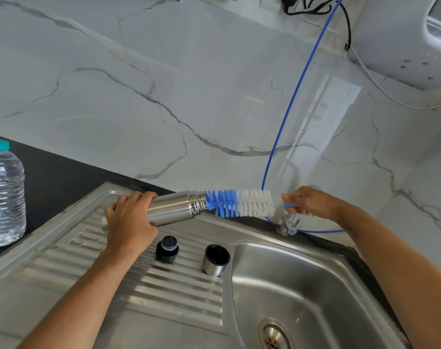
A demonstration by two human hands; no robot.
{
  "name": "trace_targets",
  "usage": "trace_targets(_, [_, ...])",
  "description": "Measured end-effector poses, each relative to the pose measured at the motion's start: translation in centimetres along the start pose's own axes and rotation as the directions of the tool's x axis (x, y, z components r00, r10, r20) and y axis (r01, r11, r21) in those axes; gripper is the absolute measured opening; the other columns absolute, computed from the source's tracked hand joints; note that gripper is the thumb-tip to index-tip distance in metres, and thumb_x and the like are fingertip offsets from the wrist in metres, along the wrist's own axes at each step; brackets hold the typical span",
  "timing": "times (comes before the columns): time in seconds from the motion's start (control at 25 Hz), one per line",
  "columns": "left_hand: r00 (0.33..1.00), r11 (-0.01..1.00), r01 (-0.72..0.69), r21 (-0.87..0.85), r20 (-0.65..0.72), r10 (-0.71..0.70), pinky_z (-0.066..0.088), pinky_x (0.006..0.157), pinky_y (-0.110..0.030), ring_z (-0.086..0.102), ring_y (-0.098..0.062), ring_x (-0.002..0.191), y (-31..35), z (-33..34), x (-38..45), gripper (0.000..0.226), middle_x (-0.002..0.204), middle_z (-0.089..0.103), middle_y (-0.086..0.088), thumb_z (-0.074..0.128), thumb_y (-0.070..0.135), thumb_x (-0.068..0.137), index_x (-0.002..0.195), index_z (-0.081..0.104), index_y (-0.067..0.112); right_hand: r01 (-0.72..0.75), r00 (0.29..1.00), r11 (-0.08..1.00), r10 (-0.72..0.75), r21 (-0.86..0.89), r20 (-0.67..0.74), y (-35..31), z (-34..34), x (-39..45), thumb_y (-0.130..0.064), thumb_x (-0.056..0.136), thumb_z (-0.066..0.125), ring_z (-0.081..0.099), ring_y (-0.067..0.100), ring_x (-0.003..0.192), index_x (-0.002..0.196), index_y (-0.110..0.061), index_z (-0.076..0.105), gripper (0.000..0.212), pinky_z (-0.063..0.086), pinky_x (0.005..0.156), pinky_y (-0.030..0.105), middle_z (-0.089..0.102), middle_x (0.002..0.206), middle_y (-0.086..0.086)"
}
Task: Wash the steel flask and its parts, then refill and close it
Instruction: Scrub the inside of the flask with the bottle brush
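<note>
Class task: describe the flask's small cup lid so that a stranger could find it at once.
Start at the ribbed draining board of the stainless steel sink. Two small parts stand there, below the steel flask held sideways. The short steel cup with a black lining is the one nearer the basin; its neighbour, the black stopper, is entirely black.

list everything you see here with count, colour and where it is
steel flask: 1, silver, held sideways above the drainboard
bottle brush: 1, blue and white bristles, tip at the flask mouth
stopper: 1, black, standing on the drainboard
cup lid: 1, silver with black inside, on the drainboard by the basin
sink: 1, steel, basin at right with a drain
tap: 1, silver, behind the basin
water bottle: 1, clear with teal cap, on the black counter at left
hose: 1, blue, curving up the marble wall
appliance: 1, white, top right
left hand: 1, grips the flask body
right hand: 1, holds the brush handle
</note>
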State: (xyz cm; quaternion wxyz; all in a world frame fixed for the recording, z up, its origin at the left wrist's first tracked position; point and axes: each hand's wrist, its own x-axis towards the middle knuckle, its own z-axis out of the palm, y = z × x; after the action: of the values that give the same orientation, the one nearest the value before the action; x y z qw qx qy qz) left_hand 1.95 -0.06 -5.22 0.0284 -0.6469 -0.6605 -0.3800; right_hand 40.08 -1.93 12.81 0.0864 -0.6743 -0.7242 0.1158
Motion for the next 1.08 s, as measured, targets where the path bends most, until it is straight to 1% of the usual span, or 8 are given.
trace_targets(0.12, [1.0,1.0,0.012,0.011,0.005,-0.013,0.037,0.094,-0.047,0.054,-0.025,0.111,-0.2,0.1,0.1,0.074,0.116,0.064,0.004,0.083,0.007,0.064,0.131,0.061,0.026,-0.004,0.995,0.995,-0.006,0.1,0.097,0.3,0.6,-0.2,-0.045,0.104,0.05,0.045,0.006,0.052,0.076,-0.004,0.07,0.053,0.039,0.058,0.012,0.051,0.059,0.001])
trace_targets(0.32, [1.0,1.0,0.011,0.021,0.011,-0.011,0.036,0.092,-0.045,0.054,-0.024,0.11,0.2,0.2,-0.2,0.074,0.117,0.065,0.004,0.082,0.006,0.064,0.133,0.06,0.027,0.186,0.979,0.981,-0.19,-0.061,-0.069,1.9,0.9,0.2,-0.039,0.091,0.071,0.067,0.0,0.074,0.087,-0.031,0.077,0.01,0.051,0.083,0.025,0.075,0.077,-0.015])
trace_targets(0.4, [1.0,1.0,0.001,0.028,0.017,-0.001,0.036,0.092,-0.044,0.054,-0.024,0.111,0.3,0.3,-0.3,0.074,0.118,0.065,0.004,0.081,0.007,0.065,0.133,0.06,0.028,0.196,0.98,0.978,-0.198,-0.077,-0.029,1.8,0.6,0.1,-0.036,0.096,0.066,0.066,-0.002,0.073,0.085,-0.03,0.078,0.017,0.05,0.083,0.019,0.074,0.073,-0.016])
trace_targets(0.48, [1.0,0.999,0.018,0.033,0.011,-0.018,0.036,0.094,-0.045,0.055,-0.025,0.112,-0.1,0.1,-0.2,0.074,0.119,0.065,0.003,0.081,0.007,0.066,0.134,0.06,0.027,0.132,0.99,0.99,-0.134,0.038,0.053,1.7,0.2,-0.3,-0.035,0.103,0.057,0.057,0.002,0.056,0.08,-0.018,0.077,0.035,0.044,0.066,0.011,0.064,0.059,-0.009])
trace_targets(0.56, [0.997,0.997,0.073,0.005,-0.007,-0.073,0.037,0.096,-0.047,0.054,-0.027,0.113,-0.7,-0.1,0.0,0.074,0.118,0.065,0.001,0.082,0.006,0.066,0.134,0.06,0.025,0.02,0.992,0.982,-0.042,0.186,0.118,2.2,0.0,-1.0,-0.043,0.105,0.047,0.037,0.004,0.047,0.07,-0.02,0.074,0.05,0.033,0.051,0.016,0.046,0.053,-0.007])
trace_targets(0.68, [0.991,0.991,0.13,-0.039,-0.004,-0.13,0.037,0.097,-0.049,0.054,-0.028,0.112,-0.7,-0.4,0.1,0.072,0.115,0.064,0.0,0.082,0.006,0.066,0.132,0.059,0.024,-0.045,0.993,0.959,0.011,0.28,0.121,3.2,0.6,-1.4,-0.044,0.106,0.041,0.027,0.007,0.046,0.054,-0.028,0.068,0.061,0.026,0.049,0.021,0.034,0.055,-0.003])
trace_targets(0.88, [0.99,0.984,0.138,-0.116,0.005,-0.138,0.04,0.095,-0.051,0.054,-0.027,0.111,-0.1,-0.6,0.1,0.074,0.112,0.063,-0.001,0.084,0.009,0.063,0.13,0.057,0.023,-0.018,0.998,0.947,-0.003,0.319,0.064,3.6,4.1,-0.5,-0.039,0.108,0.044,0.039,0.007,0.048,0.084,-0.008,0.075,0.049,0.028,0.049,0.023,0.046,0.057,-0.001])
trace_targets(1.08, [0.985,0.965,0.165,-0.205,-0.024,-0.173,0.038,0.089,-0.047,0.052,-0.027,0.11,0.3,-1.4,0.3,0.073,0.111,0.062,0.001,0.083,0.008,0.063,0.13,0.056,0.023,0.002,1.0,0.976,-0.004,0.217,0.008,2.8,8.0,2.3,-0.024,0.104,0.055,0.05,0.0,0.051,0.092,-0.012,0.08,0.03,0.039,0.059,0.017,0.059,0.058,-0.011])
